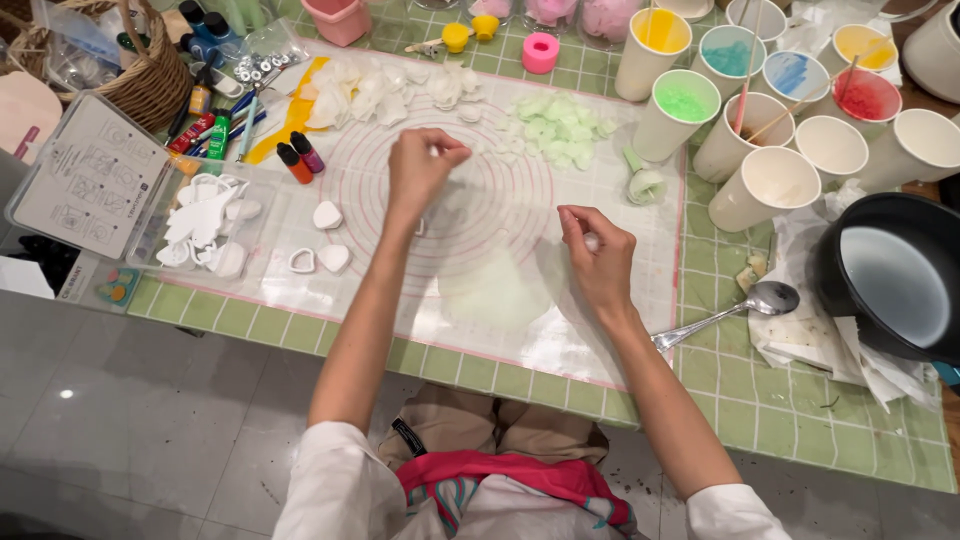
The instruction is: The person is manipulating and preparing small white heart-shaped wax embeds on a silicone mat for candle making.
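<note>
Left hand (422, 165) raised over the translucent mat (470, 215) on the green-tiled tabletop (800, 400); grip narrow, fingertips pinched together, whatever it pinches too small to make out. Right hand (598, 262) lower, nearer the body, grip closed round a small white piece (592, 241) showing between thumb and fingers. A pale green disc (495, 292) lies flat on the mat between the two hands, just beside the right. Spoon (740, 308) rests to the right, apart.

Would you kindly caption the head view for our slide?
Both hands, left hand and right hand, pinch small white pieces above a translucent mat amid paper cups.
</note>
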